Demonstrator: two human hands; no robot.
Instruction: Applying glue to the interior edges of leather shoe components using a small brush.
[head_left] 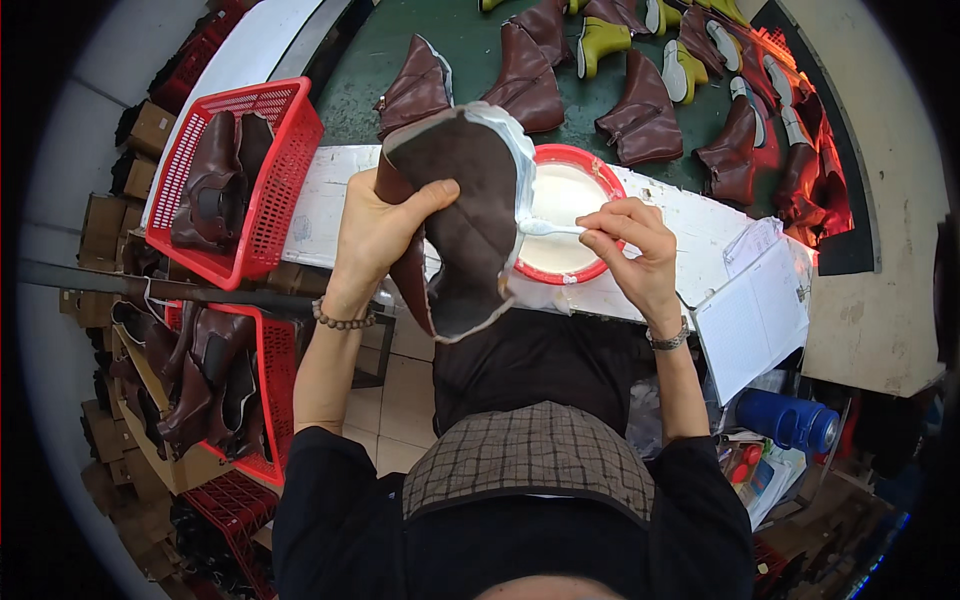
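Note:
My left hand (385,225) grips a dark brown leather boot upper (465,205), the thumb on its dark inner side and the fingers behind it. A whitish coating runs along the upper's top and right edge. My right hand (640,245) pinches the handle of a small white brush (552,228), which looks like a toothbrush. Its head meets the upper's whitish right edge. Behind the brush stands a red-rimmed bowl (607,178) of white liquid, partly covered by the upper and my right fingers.
Brown boots (525,75) and yellow-green shoes (602,42) stand on the green surface (350,95) beyond the white bench (690,225). Red baskets (298,130) of boot uppers are at my left. Papers (750,320) and a blue jug (785,420) are at my right.

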